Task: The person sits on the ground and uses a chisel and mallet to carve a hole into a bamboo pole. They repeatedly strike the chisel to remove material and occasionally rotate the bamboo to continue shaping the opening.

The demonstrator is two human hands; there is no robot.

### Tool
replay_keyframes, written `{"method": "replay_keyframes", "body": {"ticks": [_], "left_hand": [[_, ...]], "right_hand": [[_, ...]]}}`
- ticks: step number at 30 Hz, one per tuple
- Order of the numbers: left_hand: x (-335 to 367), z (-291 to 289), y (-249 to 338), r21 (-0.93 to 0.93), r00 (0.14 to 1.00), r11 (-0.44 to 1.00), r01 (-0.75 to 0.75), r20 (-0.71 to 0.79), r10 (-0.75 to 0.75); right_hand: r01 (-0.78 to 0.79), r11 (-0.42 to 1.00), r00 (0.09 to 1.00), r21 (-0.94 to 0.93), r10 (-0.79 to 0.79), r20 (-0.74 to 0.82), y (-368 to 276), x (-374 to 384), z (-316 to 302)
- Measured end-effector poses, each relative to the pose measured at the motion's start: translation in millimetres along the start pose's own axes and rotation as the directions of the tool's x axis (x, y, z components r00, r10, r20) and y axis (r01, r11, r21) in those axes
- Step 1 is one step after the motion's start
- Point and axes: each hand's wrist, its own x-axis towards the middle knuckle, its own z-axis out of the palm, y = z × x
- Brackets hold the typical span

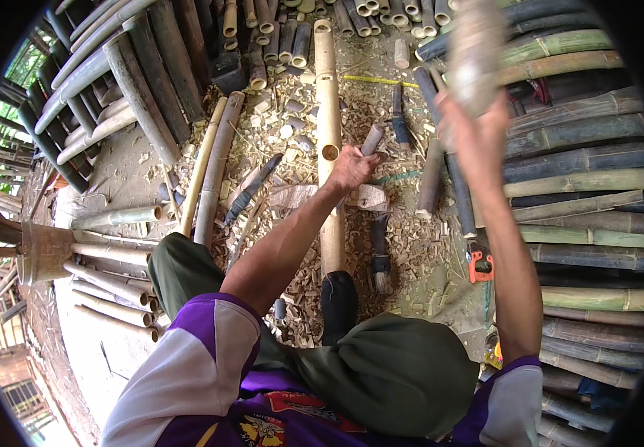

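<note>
A pale bamboo pole (327, 112) lies lengthwise before me, with round holes cut in its upper side. It rests across a rough wooden block (292, 197), and my dark-covered foot (338, 305) is against its near end. My left hand (352, 168) is closed around what looks like a chisel with a round wooden handle (372, 140), just right of the pole; its blade is hidden. Up at the right, my right hand (478, 127) grips a thick wooden mallet (475, 59), raised and smeared by motion, apart from the chisel.
Wood chips and shavings cover the ground. A dark-handled knife (253, 190) lies left of the block; a dark-wrapped tool (380, 253) lies right of the pole. An orange-handled saw (480, 266) is farther right. Bamboo poles (582, 156) line the right side; bamboo furniture (143, 82) stands left.
</note>
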Motion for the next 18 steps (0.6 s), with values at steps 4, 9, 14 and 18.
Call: {"method": "replay_keyframes", "body": {"ticks": [4,9,14,18], "left_hand": [[9,-1,5,0.277,1.0,0.961,0.012,-0.002,-0.012],[1,0,19,0.532,0.993,0.845,-0.047,-0.07,0.099],[18,-22,1,0.331,0.992,0.935,-0.125,0.011,0.128],[4,-3,2,0.598,0.997,0.798,-0.078,0.07,0.045]], "right_hand": [[-0.307,0.773,0.746,-0.555,0.558,0.364,3,11,-9],[-0.311,0.946,0.868,-0.092,0.322,0.378,-45,68,-50],[-0.055,0.998,0.998,0.03,0.054,0.033,20,55,-4],[-0.184,0.777,0.71,-0.601,0.528,0.465,10,39,9]]}}
